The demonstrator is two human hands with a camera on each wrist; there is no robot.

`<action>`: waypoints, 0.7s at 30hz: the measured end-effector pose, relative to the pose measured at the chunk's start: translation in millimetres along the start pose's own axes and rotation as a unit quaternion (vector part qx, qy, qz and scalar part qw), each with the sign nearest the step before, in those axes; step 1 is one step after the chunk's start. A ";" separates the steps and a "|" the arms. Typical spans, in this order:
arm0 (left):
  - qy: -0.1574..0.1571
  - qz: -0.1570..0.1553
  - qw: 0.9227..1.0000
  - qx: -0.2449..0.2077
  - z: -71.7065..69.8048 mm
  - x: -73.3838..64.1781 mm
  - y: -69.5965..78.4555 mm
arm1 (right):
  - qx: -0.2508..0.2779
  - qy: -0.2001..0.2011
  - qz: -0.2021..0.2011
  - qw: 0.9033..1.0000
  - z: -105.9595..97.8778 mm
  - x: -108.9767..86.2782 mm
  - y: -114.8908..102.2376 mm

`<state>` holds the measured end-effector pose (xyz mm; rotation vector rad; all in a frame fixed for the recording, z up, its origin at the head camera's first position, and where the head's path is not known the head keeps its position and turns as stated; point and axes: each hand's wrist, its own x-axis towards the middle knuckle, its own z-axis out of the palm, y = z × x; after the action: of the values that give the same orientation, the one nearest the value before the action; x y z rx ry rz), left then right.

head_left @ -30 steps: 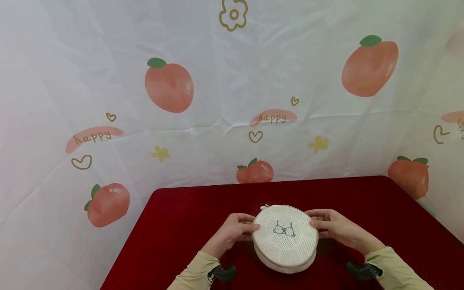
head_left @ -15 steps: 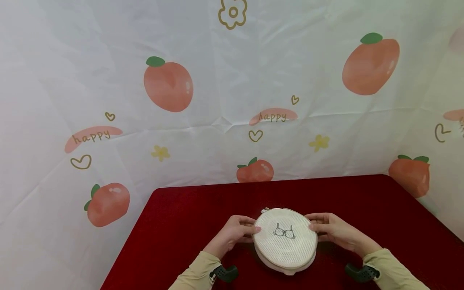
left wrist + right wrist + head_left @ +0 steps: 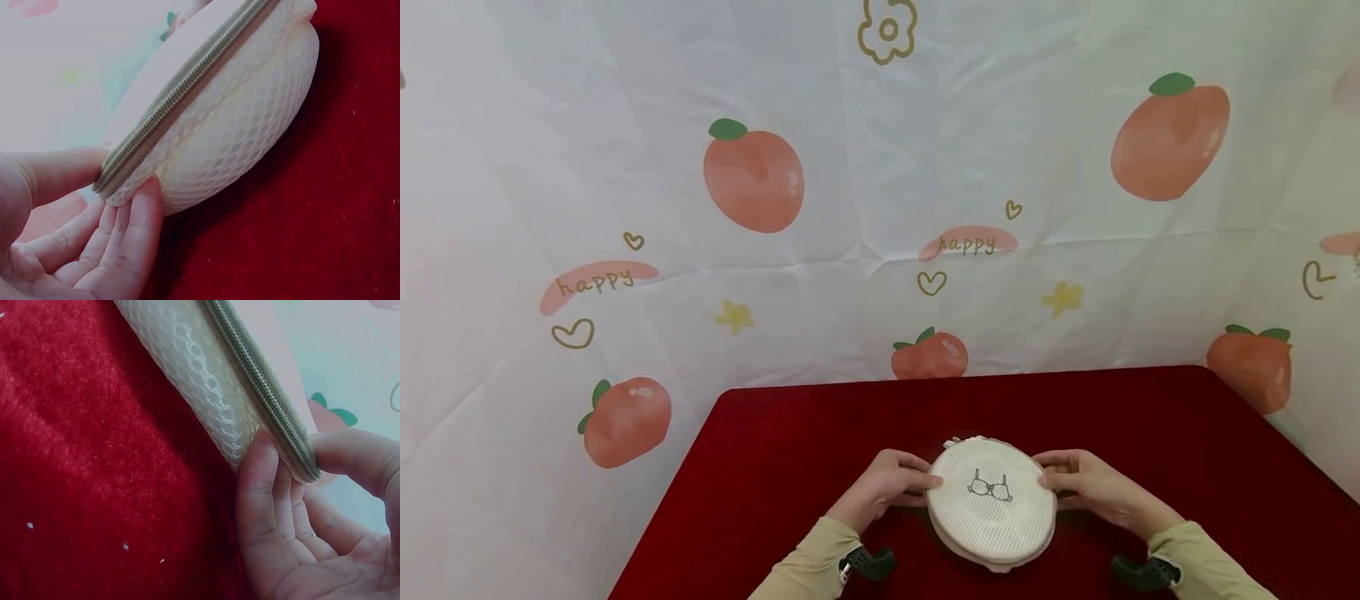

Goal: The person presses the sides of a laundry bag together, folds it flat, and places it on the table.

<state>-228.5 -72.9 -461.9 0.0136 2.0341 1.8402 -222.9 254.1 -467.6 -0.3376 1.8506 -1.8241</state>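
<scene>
A round cream mesh laundry bag [image 3: 992, 521] with a bra drawing on its top is held level between both hands, low over the red cloth. My left hand [image 3: 886, 487] pinches its left edge, thumb on top and fingers beneath. On the opposite edge my right hand [image 3: 1097, 487] does the same. The left wrist view shows a beige zipper [image 3: 181, 90] round the rim and the bulging mesh underside [image 3: 244, 137]. In the right wrist view the thumb presses the zipper side [image 3: 269, 394] while the fingers support the mesh from below.
A red velvety cloth [image 3: 805, 442] covers the table. Behind it hangs a white curtain [image 3: 850, 167] printed with peaches, hearts and the word happy. Small white specks [image 3: 125, 546] dot the cloth. Each wrist wears a black camera mount [image 3: 874, 565].
The bag and both hands have come down slightly in the head view, toward the person. The bag's top tilts a little differently, and both hands keep their grip.
</scene>
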 end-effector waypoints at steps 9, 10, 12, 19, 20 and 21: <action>0.009 -0.003 1.000 0.000 -0.2 3.8 -4.0 | 0.001 0.007 0.005 1.000 1.6 1.9 2.8; 0.011 0.000 1.000 0.003 -0.1 4.3 -4.6 | 0.001 0.008 0.005 1.000 1.8 2.0 2.8; 0.015 0.005 1.000 0.012 0.4 5.0 -5.7 | 0.000 0.010 0.006 1.000 2.1 2.0 2.5; 0.032 0.006 0.999 0.026 2.6 4.6 -7.1 | -0.013 0.026 0.020 0.999 5.2 1.7 -0.1; 0.034 0.006 0.999 0.028 2.9 4.6 -7.1 | -0.017 0.030 0.023 0.999 5.7 1.8 -0.5; 0.036 0.003 0.999 0.030 3.2 4.2 -6.7 | -0.022 0.032 0.026 0.999 6.1 2.1 -0.8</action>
<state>-229.7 -69.6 -469.7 -0.0304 2.1396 1.8083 -221.5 247.7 -467.0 -0.2477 1.9279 -1.7806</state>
